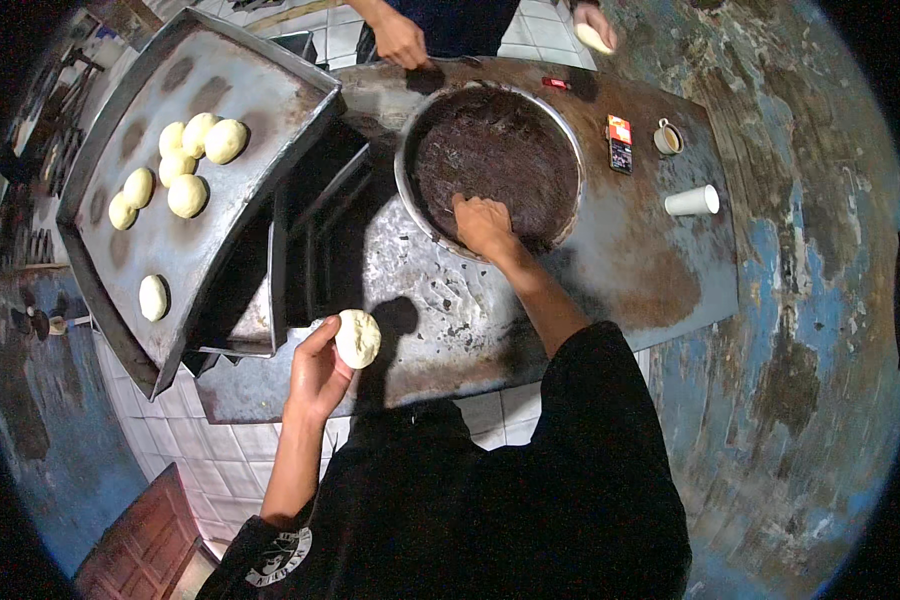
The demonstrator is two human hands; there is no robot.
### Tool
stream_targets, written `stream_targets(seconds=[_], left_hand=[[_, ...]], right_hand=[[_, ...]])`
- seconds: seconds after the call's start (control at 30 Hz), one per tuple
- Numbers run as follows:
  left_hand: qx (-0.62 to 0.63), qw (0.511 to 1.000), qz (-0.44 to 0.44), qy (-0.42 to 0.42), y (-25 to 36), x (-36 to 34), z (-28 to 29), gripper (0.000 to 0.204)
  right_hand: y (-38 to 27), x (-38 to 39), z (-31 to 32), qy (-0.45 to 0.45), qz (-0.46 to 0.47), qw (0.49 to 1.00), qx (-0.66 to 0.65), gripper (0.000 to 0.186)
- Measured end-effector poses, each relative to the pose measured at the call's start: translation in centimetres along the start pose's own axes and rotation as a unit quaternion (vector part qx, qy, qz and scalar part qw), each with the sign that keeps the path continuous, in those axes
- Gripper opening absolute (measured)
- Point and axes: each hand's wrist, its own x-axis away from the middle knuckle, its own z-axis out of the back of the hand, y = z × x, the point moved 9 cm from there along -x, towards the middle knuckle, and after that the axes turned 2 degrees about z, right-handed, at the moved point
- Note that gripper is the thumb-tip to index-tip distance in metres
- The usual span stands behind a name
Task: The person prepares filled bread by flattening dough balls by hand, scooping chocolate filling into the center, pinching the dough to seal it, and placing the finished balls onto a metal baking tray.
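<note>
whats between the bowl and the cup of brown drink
A red-and-black rectangular item lies on the table between the bowl and the cup, as the head view shows.

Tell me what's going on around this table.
The person's left hand holds a pale dough round near the close edge of the table. Their right hand is at the dark, crumbly-looking mass in a round metal pan. More pale dough balls sit on a metal tray to the left. Across the table, a co-worker's hand is by the far edge; another hand holds a pale piece.
</note>
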Motion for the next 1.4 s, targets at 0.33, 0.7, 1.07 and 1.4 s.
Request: stream_targets(seconds=[0.33, 0.7, 1.07, 1.4], left_hand=[[0.039, 0.997, -0.012, -0.067, -2.1, 0.6, -2.5, 0.031], [0.13, 0.977, -0.029, -0.165, -7.9, 5.7, -8.7, 0.031], [0.136, 0.968, -0.101, -0.183, -8.6, 9.5, -1.7, 0.044], [0.124, 0.958, -0.123, -0.226, -9.8, 11.7, -0.2, 0.05]], right_hand=[[1.4, 6.3, 0.6, -0.124, -0.074, 0.821, -0.553, 0.014], [-10.9, 25.5, -1.8, -0.018, 0.006, 0.619, -0.785, 0.014], [-12.5, 26.1, -9.8, -0.07, -0.028, 0.537, -0.84, 0.008], [-16.7, 31.4, -9.1, -0.166, 0.032, 0.589, -0.79, 0.011]])
